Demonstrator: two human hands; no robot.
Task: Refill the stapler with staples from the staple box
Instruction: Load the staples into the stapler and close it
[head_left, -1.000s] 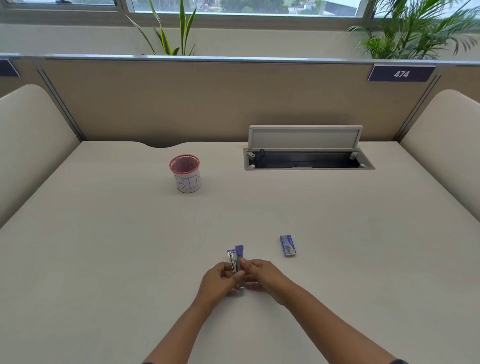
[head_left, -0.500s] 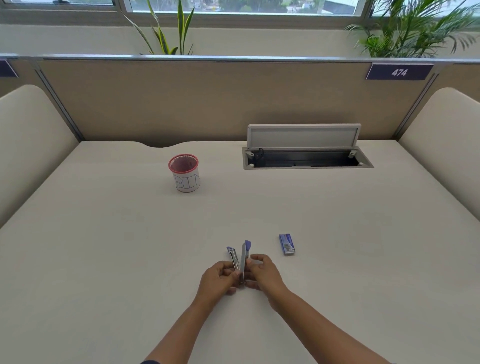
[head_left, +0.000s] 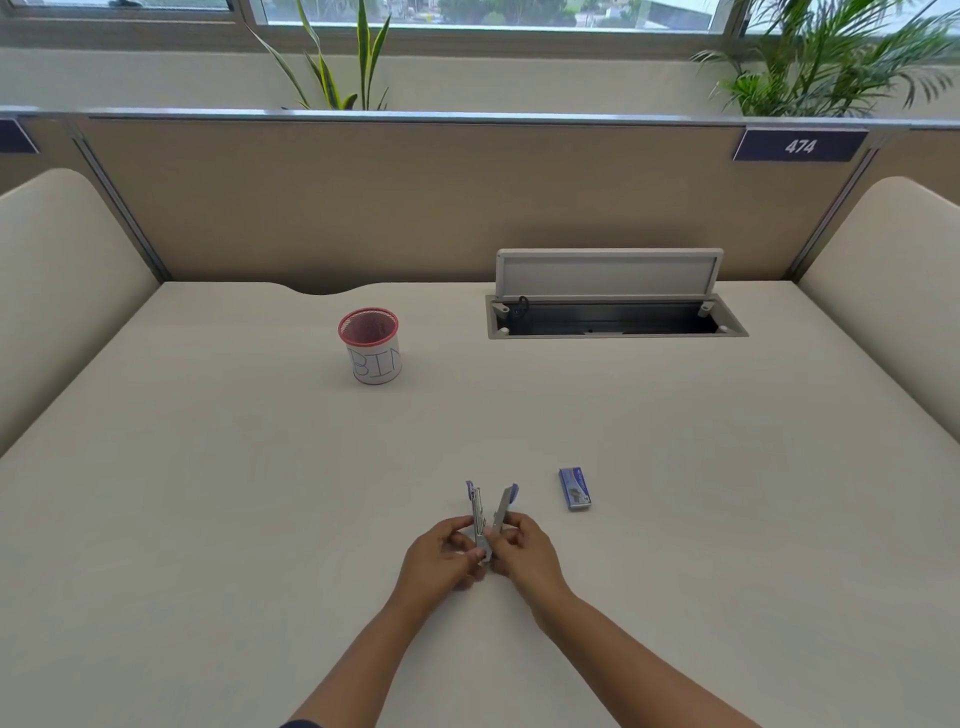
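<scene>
A small metal stapler (head_left: 488, 512) with purple tips is held over the near middle of the desk, spread into a V with both arms pointing away from me. My left hand (head_left: 441, 558) grips its left arm and my right hand (head_left: 522, 553) grips its right arm near the hinge. The blue staple box (head_left: 574, 488) lies flat on the desk, a short way to the right of the stapler and apart from both hands.
A red mesh cup (head_left: 370, 345) labelled BIN stands at the back left of the desk (head_left: 208, 519). An open cable hatch (head_left: 613, 319) with a raised lid sits at the back right. A partition wall closes the far edge.
The stapler's two arms have swung further apart, from nearly together into a wide V. Both hands stayed in place on it. The staple box has not moved.
</scene>
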